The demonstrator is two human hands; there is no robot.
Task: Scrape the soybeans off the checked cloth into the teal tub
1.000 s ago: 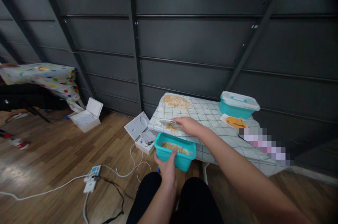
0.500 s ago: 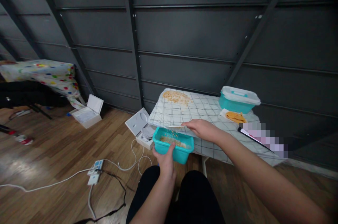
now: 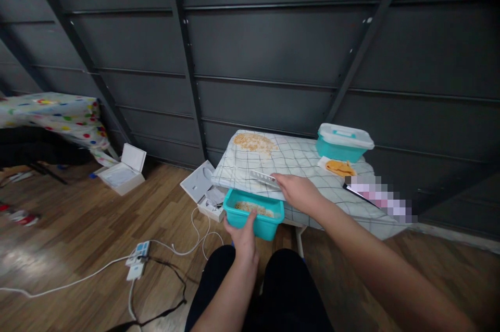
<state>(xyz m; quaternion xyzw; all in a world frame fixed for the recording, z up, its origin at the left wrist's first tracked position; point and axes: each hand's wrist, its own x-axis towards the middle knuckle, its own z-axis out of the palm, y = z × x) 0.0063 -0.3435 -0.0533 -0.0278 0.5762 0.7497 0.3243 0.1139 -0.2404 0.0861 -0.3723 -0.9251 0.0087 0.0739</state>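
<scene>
My left hand [image 3: 244, 235] grips the near side of a teal plastic bin [image 3: 269, 229], thumb over the rim, fingers beneath. Inside the bin lie yellowish grains [image 3: 253, 209]. The bin is held against the front edge of a table covered with a white checked cloth [image 3: 300, 152]. In my right hand [image 3: 299, 191] is a flat white piece with a row of holes [image 3: 263, 177], its exact kind unclear. It is just above the cloth, behind the bin. Farther back, a pile of grains [image 3: 253, 142] is spread on the cloth.
A lidded teal box [image 3: 344, 143], an orange cloth [image 3: 339, 168] and a dark-edged, pixelated flat object [image 3: 375, 197] lie on the table's right. Open white boxes [image 3: 211, 204], cables and a power strip [image 3: 137, 260] are on the floor. A dark panelled wall [image 3: 265, 50] stands behind.
The grains falling from the table edge into the bin are no longer seen in the air. My right hand has tilted the white piece, so its holes show. The view has shifted slightly.
</scene>
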